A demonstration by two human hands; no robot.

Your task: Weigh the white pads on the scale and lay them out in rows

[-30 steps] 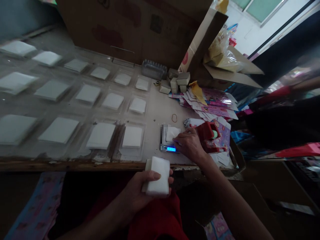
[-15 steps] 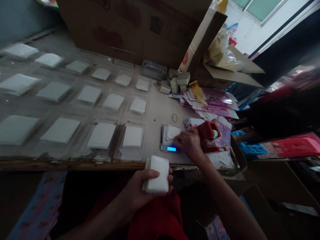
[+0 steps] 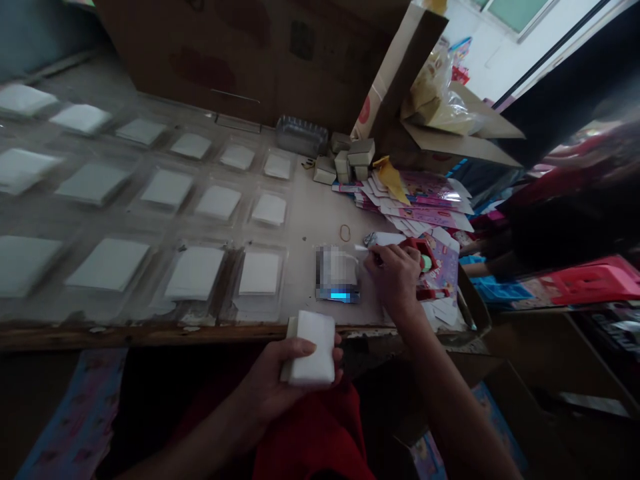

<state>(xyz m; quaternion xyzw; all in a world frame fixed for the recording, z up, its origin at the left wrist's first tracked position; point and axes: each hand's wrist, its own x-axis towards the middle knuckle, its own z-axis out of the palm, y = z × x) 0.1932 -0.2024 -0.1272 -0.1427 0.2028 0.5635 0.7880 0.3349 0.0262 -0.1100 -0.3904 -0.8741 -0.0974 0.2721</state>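
My left hand point(image 3: 287, 367) is wrapped round a thick stack of white sheets point(image 3: 315, 350) just in front of the table edge. To the right of a small scale point(image 3: 340, 295) with a lit blue display, my right hand point(image 3: 397, 273) is closed, its fingertips near a small white piece point(image 3: 361, 248); whether it grips that piece is too blurred to tell. White material point(image 3: 343, 268) lies on the scale, partly pixelated. A red tape dispenser point(image 3: 433, 293) stands beside and partly behind my right hand.
Clear trays with white stacks point(image 3: 260, 272) fill the table's left side in rows. Small blocks point(image 3: 361, 152), printed cardboard sheets point(image 3: 430, 200) and a rubber band point(image 3: 345, 233) lie behind the scale. A large carton point(image 3: 250, 53) stands behind; a person point(image 3: 575, 193) is at right.
My right hand has moved off the scale to the right, towards the tape dispenser. My left hand still holds the stack. The view has shifted slightly.
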